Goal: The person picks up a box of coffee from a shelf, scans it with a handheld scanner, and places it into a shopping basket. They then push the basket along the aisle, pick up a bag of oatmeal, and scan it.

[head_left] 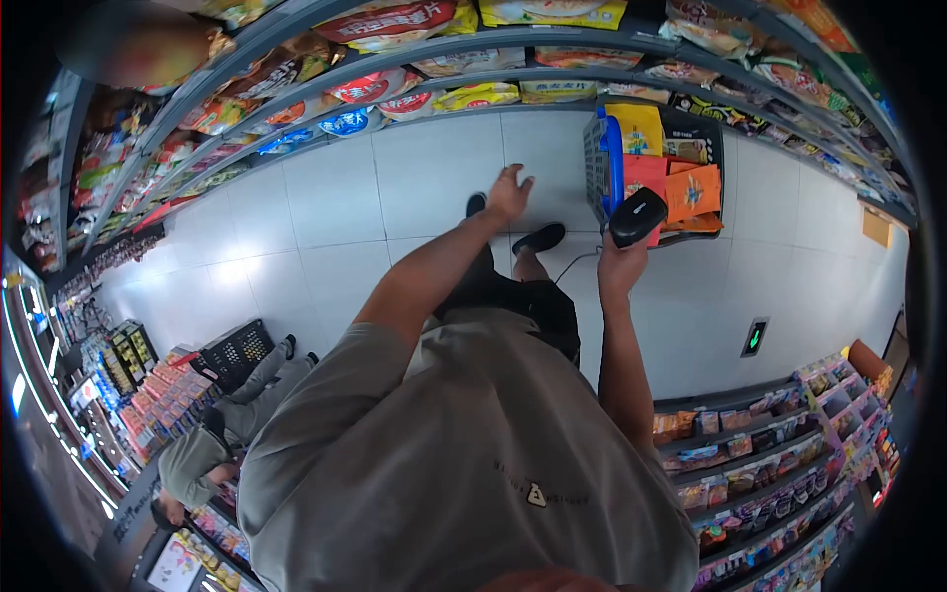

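Note:
My left hand (510,193) is held out over the tiled floor with its fingers apart and nothing in them. In my right hand (622,266) is a black handheld device (638,217) with a rounded top, beside a basket. A thin cable hangs to the left of that hand. The basket (598,168), blue-rimmed with dark slatted sides, holds a yellow package (633,129), a red package (643,171), an orange package (693,190) and a black package (685,149).
Curved shelves (454,46) of bagged goods run across the top. More shelves (750,464) stand at lower right. Another person (202,464) is at lower left near a black crate (237,353). A green arrow sign (755,337) lies on the floor (434,192). A cardboard box (875,225) is at far right.

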### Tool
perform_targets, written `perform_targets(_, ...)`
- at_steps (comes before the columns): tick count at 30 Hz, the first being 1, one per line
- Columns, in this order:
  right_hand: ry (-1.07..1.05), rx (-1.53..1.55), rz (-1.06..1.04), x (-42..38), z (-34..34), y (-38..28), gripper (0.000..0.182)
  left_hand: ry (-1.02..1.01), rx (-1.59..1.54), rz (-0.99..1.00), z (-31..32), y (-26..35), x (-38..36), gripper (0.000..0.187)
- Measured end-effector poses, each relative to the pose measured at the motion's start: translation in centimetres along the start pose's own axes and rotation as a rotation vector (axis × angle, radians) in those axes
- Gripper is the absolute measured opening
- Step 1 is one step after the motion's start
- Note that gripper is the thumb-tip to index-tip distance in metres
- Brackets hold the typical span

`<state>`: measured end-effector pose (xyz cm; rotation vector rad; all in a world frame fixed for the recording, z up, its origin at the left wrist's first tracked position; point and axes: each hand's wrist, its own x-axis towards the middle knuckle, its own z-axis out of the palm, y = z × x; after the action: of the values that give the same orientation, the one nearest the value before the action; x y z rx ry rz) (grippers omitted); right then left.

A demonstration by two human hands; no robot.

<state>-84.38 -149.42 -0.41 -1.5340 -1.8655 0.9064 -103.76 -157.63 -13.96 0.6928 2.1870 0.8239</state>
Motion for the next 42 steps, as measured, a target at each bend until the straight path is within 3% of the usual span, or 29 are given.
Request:
perform_targets(4, 0.012, -0.030, 0.147, -0.1, 0.1, -0.5, 0.049, -0.085, 0.173, -0.058, -0.9, -4.6, 4.5, 0.064)
perform_targets(7, 0.086, -0.011, 0.201, -0.2, 0.9, 0.4, 0.047, -0.198, 0.331, -0.017, -0.1, -8.2, 9.1, 0.072)
perform_targets(15, 0.077, -0.005, 0.288, -0.5, 0.9, 0.7, 0.031, -0.267, 0.670, 0.029, 1.4, -14.4, 20.4, 0.087)
perform_targets(20, 0.111, -0.060, 0.404, -0.7, 0.9, 0.3, 0.041, -0.207, 0.857, 0.038, 2.0, -18.0, 25.2, 0.089)
perform_targets(26, 0.167, -0.118, 0.340, -1.2, 1.3, 0.6, 0.050, -0.184, 0.960, 0.102, 2.2, -20.6, 27.8, 0.081)
perform_targets(28, 0.143, -0.147, 0.261, -1.2, 1.0, 1.2, 0.053, -0.077, 0.932, 0.194, 2.5, -20.9, 28.1, 0.073)
perform_targets(30, 0.232, -0.201, 0.312, -2.2, 0.9, 2.0, 0.062, -0.060, 0.946, 0.191, 3.0, -21.6, 28.5, 0.073)
perform_targets(32, 0.171, -0.342, 0.188, -2.2, 0.3, 2.5, 0.064, -0.037, 0.961, 0.188, 3.2, -21.7, 28.8, 0.073)
perform_targets(35, 0.200, -0.436, 0.212, -1.8, 0.1, 2.0, 0.068, -0.024, 0.977, 0.197, 3.5, -21.1, 29.3, 0.071)
perform_targets(38, 0.219, -0.360, 0.321, -2.1, 0.0, 1.9, 0.067, 0.012, 1.008, 0.202, 3.8, -21.1, 30.1, 0.073)
perform_targets(39, 0.222, -0.483, 0.193, -2.2, 0.2, 2.0, 0.061, 0.079, 0.979, 0.237, 3.8, -21.0, 30.4, 0.073)
perform_targets(42, 0.198, -0.413, 0.259, -2.3, 0.3, 1.9, 0.047, 0.195, 0.931, 0.197, 4.1, -21.0, 33.1, 0.074)
